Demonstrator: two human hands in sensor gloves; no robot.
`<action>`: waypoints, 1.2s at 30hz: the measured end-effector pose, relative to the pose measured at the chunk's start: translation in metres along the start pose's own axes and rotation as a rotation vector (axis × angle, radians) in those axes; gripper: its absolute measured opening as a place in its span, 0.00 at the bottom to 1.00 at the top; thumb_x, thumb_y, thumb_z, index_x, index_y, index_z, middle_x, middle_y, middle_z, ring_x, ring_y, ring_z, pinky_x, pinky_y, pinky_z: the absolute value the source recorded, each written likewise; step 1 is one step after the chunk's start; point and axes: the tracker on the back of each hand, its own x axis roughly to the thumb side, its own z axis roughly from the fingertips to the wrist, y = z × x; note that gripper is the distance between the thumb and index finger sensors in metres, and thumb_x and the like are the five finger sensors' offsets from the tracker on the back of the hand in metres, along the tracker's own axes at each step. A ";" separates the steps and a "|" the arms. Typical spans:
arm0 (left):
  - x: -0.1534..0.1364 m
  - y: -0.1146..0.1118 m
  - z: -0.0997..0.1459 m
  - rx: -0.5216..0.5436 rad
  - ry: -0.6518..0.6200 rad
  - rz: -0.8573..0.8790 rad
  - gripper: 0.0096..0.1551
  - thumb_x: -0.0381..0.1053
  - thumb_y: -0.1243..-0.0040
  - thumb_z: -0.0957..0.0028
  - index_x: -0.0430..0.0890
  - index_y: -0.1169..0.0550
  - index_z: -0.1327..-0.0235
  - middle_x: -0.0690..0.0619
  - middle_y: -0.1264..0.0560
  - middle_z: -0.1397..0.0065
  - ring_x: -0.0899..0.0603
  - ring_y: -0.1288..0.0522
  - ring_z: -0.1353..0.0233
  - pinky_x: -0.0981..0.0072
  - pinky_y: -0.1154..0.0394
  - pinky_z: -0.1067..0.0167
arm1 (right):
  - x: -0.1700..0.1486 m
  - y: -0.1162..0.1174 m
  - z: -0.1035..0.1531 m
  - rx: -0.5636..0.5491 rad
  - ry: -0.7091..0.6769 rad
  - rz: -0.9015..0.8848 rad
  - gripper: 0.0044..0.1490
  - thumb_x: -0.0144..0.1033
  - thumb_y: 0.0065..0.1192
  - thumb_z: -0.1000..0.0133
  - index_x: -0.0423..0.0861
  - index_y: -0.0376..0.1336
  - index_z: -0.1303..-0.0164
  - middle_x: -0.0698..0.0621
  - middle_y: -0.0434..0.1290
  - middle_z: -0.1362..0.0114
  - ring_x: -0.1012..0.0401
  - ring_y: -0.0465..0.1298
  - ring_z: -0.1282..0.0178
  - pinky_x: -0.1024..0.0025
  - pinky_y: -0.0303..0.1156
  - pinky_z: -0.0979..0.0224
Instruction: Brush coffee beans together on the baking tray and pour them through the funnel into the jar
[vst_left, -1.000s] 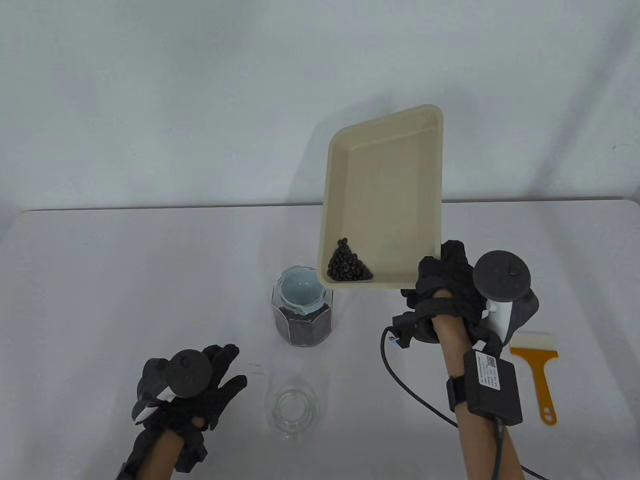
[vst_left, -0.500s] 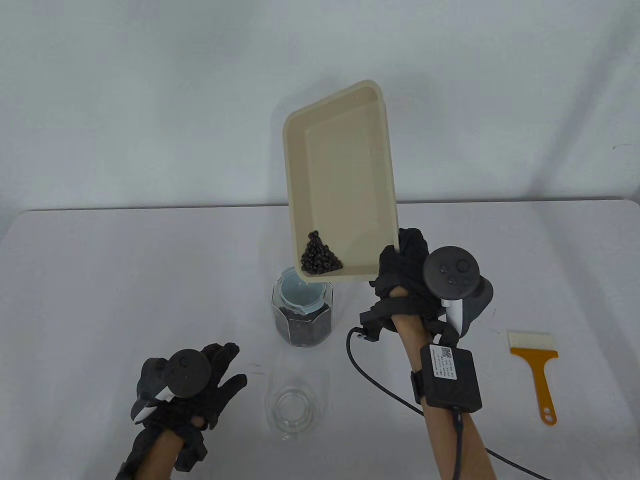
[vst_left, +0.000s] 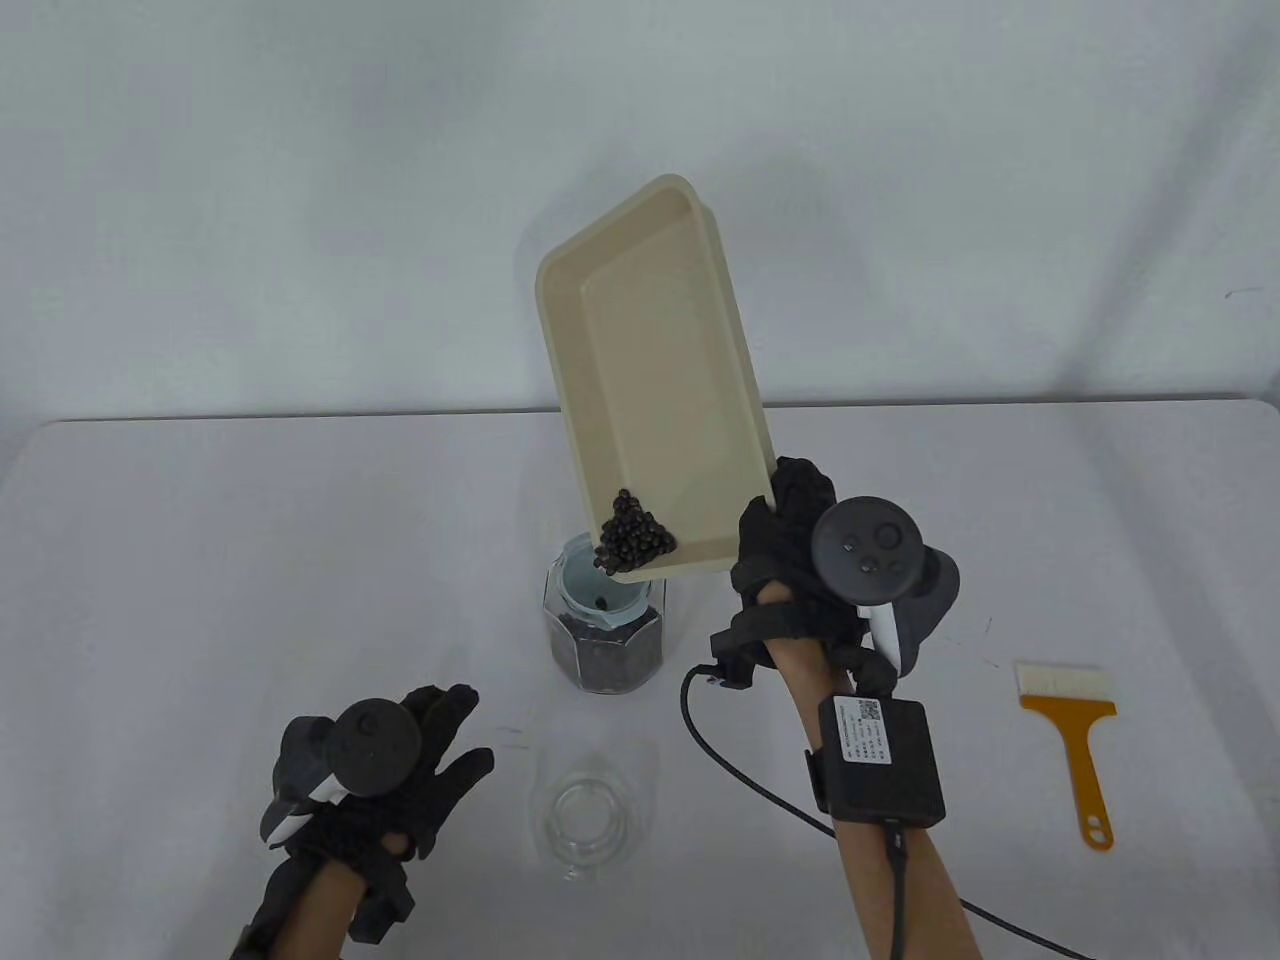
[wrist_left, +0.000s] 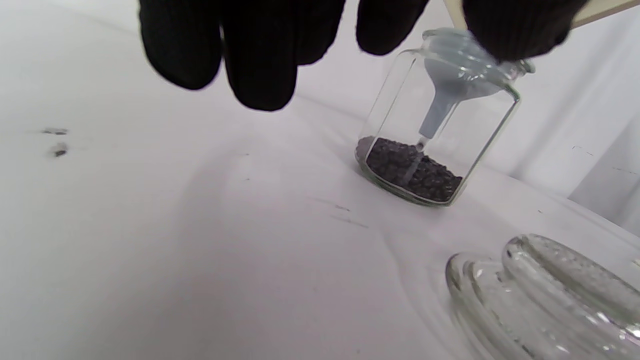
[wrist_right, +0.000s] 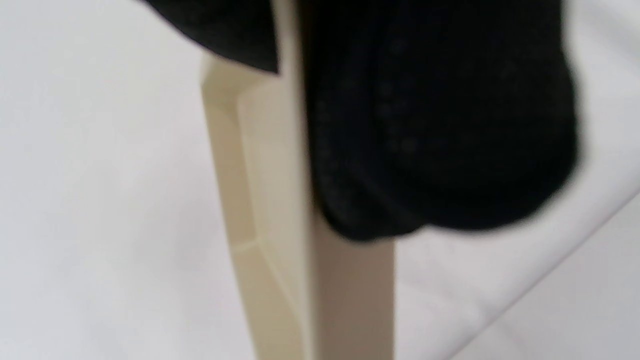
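Right hand: It was at the middle right of the table view. Its fingers were curled tight around the near right corner of the baking tray. In the right wrist view the black glove was clamped over the tray's edge, but that picture was blurry.

Baking tray: It was a cream tray held up in the air in the middle of the table view. It was tipped, with its far end high and its near left corner low. That low corner hung right over the funnel.

Coffee beans: A small dark pile sat in the low corner of the tray, right at the edge. One dark bean showed inside the funnel.

Funnel: It was pale blue and sat in the mouth of the jar. In the left wrist view its thin spout pointed down inside the glass.

Jar: It was clear glass and stood upright on the table, in the middle of the table view. A layer of beans already lay at its bottom.

Left hand: It lay at the lower left of the table view. Its fingers were spread apart and held nothing.

Glass lid: It lay on the table near the bottom middle, just right of the left hand.

Brush: It had an orange handle and lay on the table at the far right, well apart from both hands.
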 end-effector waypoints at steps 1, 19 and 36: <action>0.000 0.000 0.000 0.000 0.000 0.000 0.44 0.74 0.49 0.51 0.58 0.39 0.22 0.43 0.38 0.19 0.41 0.23 0.28 0.42 0.25 0.34 | 0.000 0.000 0.000 -0.001 -0.001 0.001 0.17 0.25 0.70 0.48 0.33 0.63 0.57 0.32 0.72 0.35 0.53 0.91 0.78 0.72 0.93 0.82; 0.000 0.002 0.001 0.005 0.001 0.002 0.44 0.74 0.49 0.51 0.58 0.39 0.22 0.43 0.38 0.19 0.41 0.23 0.28 0.42 0.25 0.34 | -0.008 0.000 0.004 -0.018 -0.006 -0.017 0.16 0.25 0.70 0.48 0.34 0.63 0.57 0.33 0.72 0.35 0.53 0.91 0.77 0.71 0.93 0.82; 0.000 0.002 0.002 0.007 0.002 -0.001 0.44 0.74 0.49 0.51 0.58 0.39 0.22 0.43 0.38 0.19 0.41 0.23 0.28 0.42 0.25 0.34 | -0.011 0.001 0.010 -0.035 -0.047 -0.031 0.16 0.25 0.70 0.48 0.34 0.63 0.58 0.34 0.72 0.35 0.52 0.91 0.77 0.69 0.92 0.81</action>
